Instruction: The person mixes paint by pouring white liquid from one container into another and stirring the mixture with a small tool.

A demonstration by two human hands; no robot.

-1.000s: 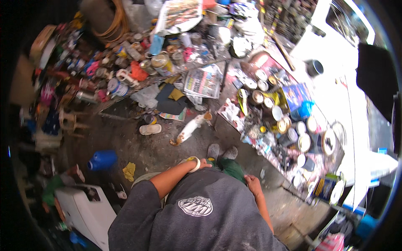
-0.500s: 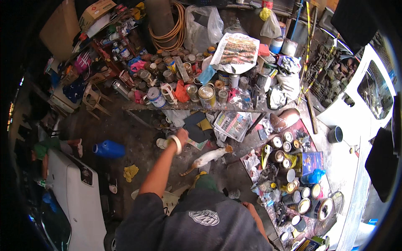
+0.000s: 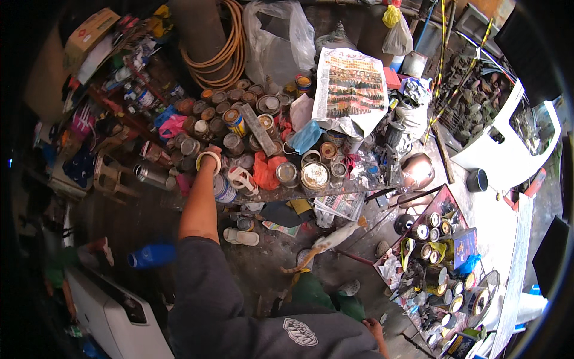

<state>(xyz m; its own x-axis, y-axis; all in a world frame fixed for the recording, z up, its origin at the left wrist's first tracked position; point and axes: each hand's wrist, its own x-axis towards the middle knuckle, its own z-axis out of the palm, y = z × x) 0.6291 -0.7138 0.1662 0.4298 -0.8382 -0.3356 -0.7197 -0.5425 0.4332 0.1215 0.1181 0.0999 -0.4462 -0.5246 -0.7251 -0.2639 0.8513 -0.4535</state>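
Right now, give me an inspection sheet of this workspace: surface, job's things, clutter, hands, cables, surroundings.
Surface: low bench packed edge to edge; floor bare and dirty.
Job's things: roll of tape ringed round the left wrist; dented paint tins just beyond the fingers.
Clutter: newspaper draped over a heap, orange bag, blue rag, second group of tins at right.
Hands: left hand stretched out among the tins, grip hidden; right hand low by the body, empty as far as visible.
Cables: coiled orange hose round a post; no cables seen.
Surroundings: white car panels, blue bottle on floor, sandal.
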